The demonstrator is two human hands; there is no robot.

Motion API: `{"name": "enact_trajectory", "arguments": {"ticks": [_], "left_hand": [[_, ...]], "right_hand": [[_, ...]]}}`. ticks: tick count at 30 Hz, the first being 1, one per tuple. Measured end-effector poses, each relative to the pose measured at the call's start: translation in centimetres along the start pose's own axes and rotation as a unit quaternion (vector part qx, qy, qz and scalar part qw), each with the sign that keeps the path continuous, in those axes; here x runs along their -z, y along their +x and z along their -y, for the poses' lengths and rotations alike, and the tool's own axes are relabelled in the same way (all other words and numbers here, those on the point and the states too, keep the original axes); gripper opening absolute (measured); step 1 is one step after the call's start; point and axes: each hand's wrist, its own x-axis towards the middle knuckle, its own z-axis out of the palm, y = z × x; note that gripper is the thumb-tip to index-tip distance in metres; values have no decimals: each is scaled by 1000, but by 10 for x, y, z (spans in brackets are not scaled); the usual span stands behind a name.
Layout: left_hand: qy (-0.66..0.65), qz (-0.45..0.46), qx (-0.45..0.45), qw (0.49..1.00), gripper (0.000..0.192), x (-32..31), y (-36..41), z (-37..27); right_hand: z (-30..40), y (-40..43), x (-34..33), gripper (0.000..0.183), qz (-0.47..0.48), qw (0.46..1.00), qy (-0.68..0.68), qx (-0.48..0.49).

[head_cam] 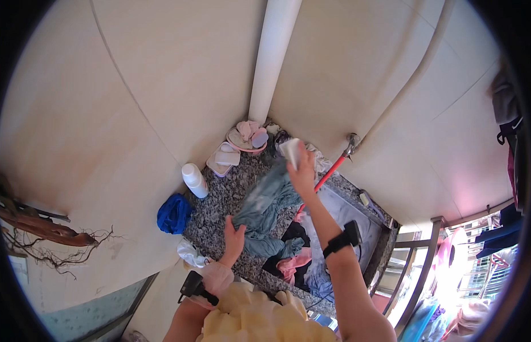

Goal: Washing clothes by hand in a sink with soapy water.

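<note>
A wet grey-green garment (265, 218) lies spread over the speckled stone counter (214, 218), with whitish suds along its middle. My left hand (234, 240) grips its near left edge. Above the garment's far end, my right hand (302, 173) holds a white block-shaped object (290, 151); it is blurred, so I cannot tell if it is soap or a brush. The garment's near end bunches beside the sink basin (355, 218), where pink cloth (295, 265), black cloth (297, 233) and bluish cloth (319, 284) lie.
A red hose (330, 173) runs from the wall tap (353, 141) down towards the basin. Along the left wall stand a white bottle (195, 180), a soap tray (220, 166), a pink basket (252, 149) and a blue bag-like bundle (175, 213). A brush (372, 205) rests on the right ledge.
</note>
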Motion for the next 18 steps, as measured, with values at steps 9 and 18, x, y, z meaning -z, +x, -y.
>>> {"name": "enact_trajectory", "arguments": {"ticks": [9, 18], "left_hand": [[292, -41, -22, 955, 45, 41, -19, 35], [331, 14, -64, 941, 34, 44, -16, 38]], "right_hand": [[36, -160, -78, 78, 346, 910, -188, 129], [51, -166, -92, 76, 400, 885, -210, 114]]}}
